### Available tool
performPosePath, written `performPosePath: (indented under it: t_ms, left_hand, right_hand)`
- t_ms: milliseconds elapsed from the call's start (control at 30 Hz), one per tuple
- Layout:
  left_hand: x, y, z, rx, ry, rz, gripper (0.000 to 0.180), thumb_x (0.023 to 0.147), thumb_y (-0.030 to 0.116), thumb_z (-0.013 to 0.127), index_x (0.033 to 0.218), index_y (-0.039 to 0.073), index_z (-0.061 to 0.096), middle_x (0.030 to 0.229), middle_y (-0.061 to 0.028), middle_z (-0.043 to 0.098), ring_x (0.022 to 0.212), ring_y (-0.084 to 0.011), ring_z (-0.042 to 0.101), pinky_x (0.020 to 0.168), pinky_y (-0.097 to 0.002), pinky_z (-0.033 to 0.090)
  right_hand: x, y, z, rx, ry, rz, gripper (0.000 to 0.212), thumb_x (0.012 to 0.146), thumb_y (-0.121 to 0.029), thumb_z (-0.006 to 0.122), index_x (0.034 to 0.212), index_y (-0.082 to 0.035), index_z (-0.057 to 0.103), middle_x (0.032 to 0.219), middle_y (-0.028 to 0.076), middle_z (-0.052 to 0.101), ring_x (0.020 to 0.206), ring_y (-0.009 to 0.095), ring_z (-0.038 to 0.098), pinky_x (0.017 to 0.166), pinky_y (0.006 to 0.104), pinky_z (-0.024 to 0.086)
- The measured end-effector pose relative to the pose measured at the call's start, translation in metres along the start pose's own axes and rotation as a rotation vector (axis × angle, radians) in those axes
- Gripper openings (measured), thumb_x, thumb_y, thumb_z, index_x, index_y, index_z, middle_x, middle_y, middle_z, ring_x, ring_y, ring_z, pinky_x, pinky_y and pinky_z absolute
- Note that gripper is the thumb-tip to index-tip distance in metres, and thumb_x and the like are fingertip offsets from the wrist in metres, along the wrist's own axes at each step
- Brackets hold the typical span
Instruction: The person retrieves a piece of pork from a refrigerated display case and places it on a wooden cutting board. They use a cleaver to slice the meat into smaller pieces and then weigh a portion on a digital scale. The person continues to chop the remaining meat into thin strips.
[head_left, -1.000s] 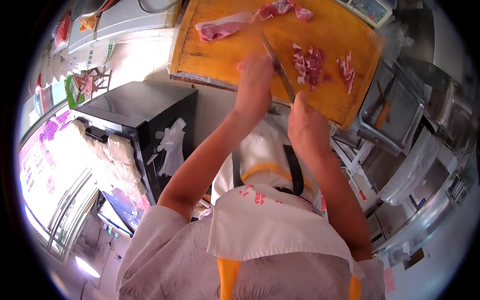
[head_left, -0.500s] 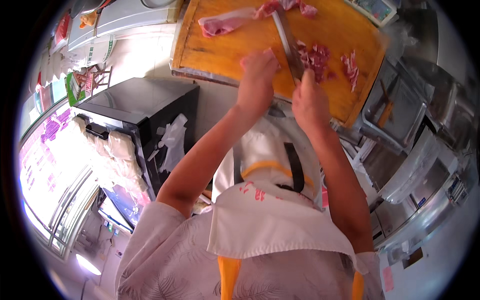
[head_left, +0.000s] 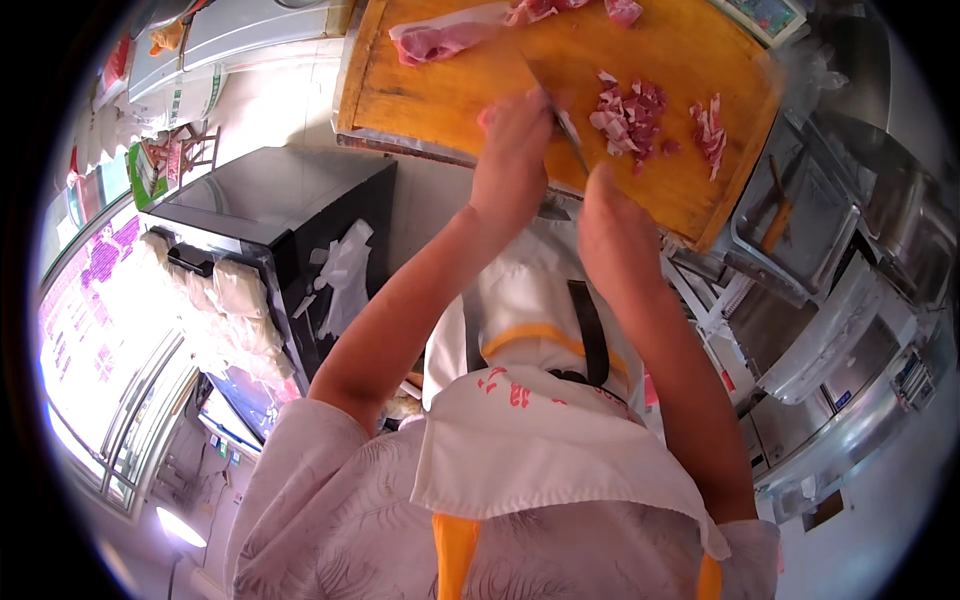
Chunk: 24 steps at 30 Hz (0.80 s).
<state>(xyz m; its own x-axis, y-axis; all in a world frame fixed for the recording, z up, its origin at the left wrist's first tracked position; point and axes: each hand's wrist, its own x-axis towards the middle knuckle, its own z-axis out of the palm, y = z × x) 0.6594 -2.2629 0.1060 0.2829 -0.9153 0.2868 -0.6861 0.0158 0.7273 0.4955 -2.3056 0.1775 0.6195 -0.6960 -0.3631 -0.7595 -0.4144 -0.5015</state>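
Note:
My right hand (head_left: 615,220) is wrapped round the handle of a kitchen knife (head_left: 567,127). Its blade points up and left, close beside the fingers of my left hand (head_left: 515,140). My left hand is closed and pressed down on a piece of raw meat (head_left: 486,118); most of that piece is hidden beneath it. Both hands work at the near side of a wooden cutting board (head_left: 430,105). Right of the knife lies a pile of chopped meat (head_left: 630,115), with a smaller heap of meat strips (head_left: 710,138) further right. A long fatty slab of meat (head_left: 440,40) lies at the far left.
A metal tray (head_left: 750,225) holding a wooden-handled tool (head_left: 777,225) stands right of the board. To the left is a dark, box-shaped appliance (head_left: 270,195) with a white plastic bag (head_left: 346,275) on its side. More meat (head_left: 623,11) lies along the board's far edge.
The knife has moved left from beside the chopped pile to my left hand. My right hand has shifted slightly left and nearer to me. The left hand stays on the meat.

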Motion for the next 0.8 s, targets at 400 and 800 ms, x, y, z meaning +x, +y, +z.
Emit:
performPosePath:
  t_ms: [400,800]
  left_hand:
    - [0.007,0.004,-0.015,0.093,-0.074,-0.031,0.043,0.080,-0.011,0.058,0.122,-0.003,0.064,0.126,-0.0205,0.062,0.120,-0.0435,0.058,0.103,-0.0519,0.046]
    - [-0.004,-0.008,-0.003,0.109,0.051,0.039,0.042,0.072,-0.015,0.058,0.112,-0.005,0.065,0.127,-0.0210,0.062,0.120,-0.0438,0.059,0.104,-0.0523,0.046]
  right_hand:
    - [-0.016,-0.007,-0.019,-0.005,0.016,-0.011,0.030,0.094,-0.004,0.062,0.121,0.006,0.050,0.082,0.025,0.070,0.077,0.047,0.071,0.067,0.0537,0.058]
    - [0.020,-0.012,0.000,0.015,0.026,0.016,0.043,0.094,0.000,0.061,0.133,0.010,0.049,0.087,0.027,0.072,0.080,0.047,0.072,0.069,0.0530,0.059]
